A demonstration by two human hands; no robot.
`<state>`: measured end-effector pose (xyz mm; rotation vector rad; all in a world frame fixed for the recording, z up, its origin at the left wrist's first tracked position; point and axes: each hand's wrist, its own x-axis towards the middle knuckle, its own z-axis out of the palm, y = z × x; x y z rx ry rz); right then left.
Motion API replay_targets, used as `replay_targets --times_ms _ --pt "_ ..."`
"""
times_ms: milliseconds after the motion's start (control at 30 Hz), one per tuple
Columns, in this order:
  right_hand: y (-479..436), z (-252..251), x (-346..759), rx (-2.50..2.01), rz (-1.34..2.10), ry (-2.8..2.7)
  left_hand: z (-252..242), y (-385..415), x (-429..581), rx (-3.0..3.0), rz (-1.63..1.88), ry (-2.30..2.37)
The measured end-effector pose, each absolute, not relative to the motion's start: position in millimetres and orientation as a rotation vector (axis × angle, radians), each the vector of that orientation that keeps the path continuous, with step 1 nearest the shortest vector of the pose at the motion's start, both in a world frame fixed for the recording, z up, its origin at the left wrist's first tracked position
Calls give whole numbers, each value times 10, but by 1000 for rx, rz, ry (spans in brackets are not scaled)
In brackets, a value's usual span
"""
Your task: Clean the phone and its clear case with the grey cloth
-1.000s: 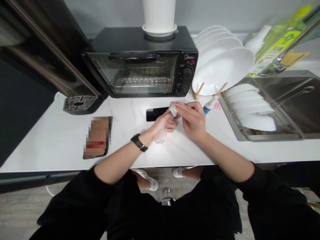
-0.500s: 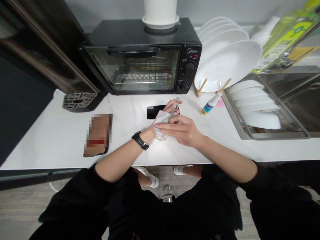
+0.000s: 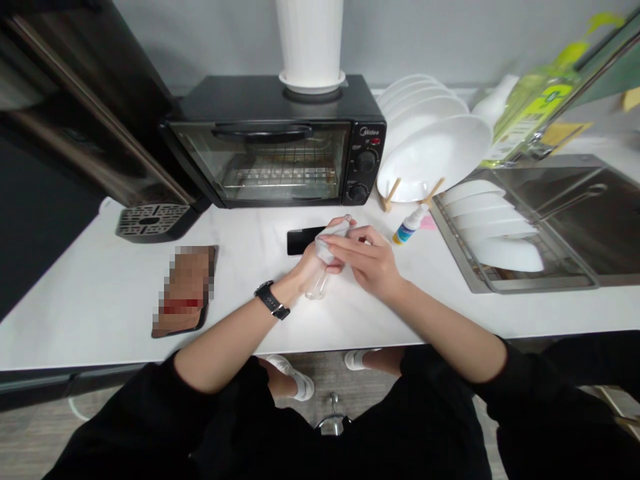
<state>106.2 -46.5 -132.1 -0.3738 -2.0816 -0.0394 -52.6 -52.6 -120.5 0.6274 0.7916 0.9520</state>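
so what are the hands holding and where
Left hand grips a clear tube around its middle; right hand presses a white wipe on its upper end.

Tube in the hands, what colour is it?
See-through, no colour; the tube shows best in the head view.

1. A black toaster oven (image 3: 280, 153) stands at the back of the white table (image 3: 100, 293), with a white ribbed pot (image 3: 310, 43) on top.
2. White plates (image 3: 435, 150) lean in a wooden rack to its right.
3. A small spray bottle (image 3: 409, 225) lies near the rack.
4. A black phone (image 3: 300, 240) lies before the oven.
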Motion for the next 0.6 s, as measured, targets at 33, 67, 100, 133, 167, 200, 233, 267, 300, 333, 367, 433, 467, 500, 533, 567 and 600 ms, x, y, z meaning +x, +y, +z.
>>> replay_targets --times_ms 33,67,100,133,167,200,233,267,300,333,367,433,467,500,533,567,600 --pt "-415 -1336 1087 -425 -56 -2038 -1204 -550 -529 620 957 789" --pt "-368 -1351 1111 -475 -68 -1999 -1198 -576 -533 624 959 780" --pt "-327 -1366 1133 -521 -76 -1969 -1188 -600 -539 639 957 766" --pt "-294 -1379 1151 -562 -79 -1946 -1174 -621 -544 661 949 750" --pt "-271 -1390 1163 -589 -81 -1927 -1157 -637 -548 680 952 735" --pt "-257 -1396 1170 -605 -80 -1913 -1139 -648 -552 691 959 726" --pt "-252 -1398 1172 -613 -75 -1907 -1122 -655 -553 692 968 725" --pt "-255 -1396 1170 -613 -68 -1907 -1108 -656 -553 686 971 733" --pt "-263 -1392 1165 -604 -59 -1912 -1100 -654 -552 672 967 745" --pt "-276 -1386 1159 -593 -44 -1922 -1098 -648 -548 651 957 762" --pt "-292 -1380 1151 -585 -21 -1940 -1102 -637 -542 625 948 783" --pt "-332 -1370 1134 -572 53 -2008 -1128 -606 -523 565 947 828" --pt "-356 -1366 1124 -557 94 -2055 -1145 -587 -512 541 957 844" --pt "-385 -1363 1112 -530 129 -2103 -1160 -569 -501 522 976 854" --pt "-419 -1358 1099 -488 152 -2148 -1170 -553 -494 512 1004 857" --pt "-459 -1350 1084 -428 166 -2185 -1172 -544 -492 513 1029 854" --pt "-506 -1339 1067 -360 183 -2215 -1166 -542 -499 527 1041 843"
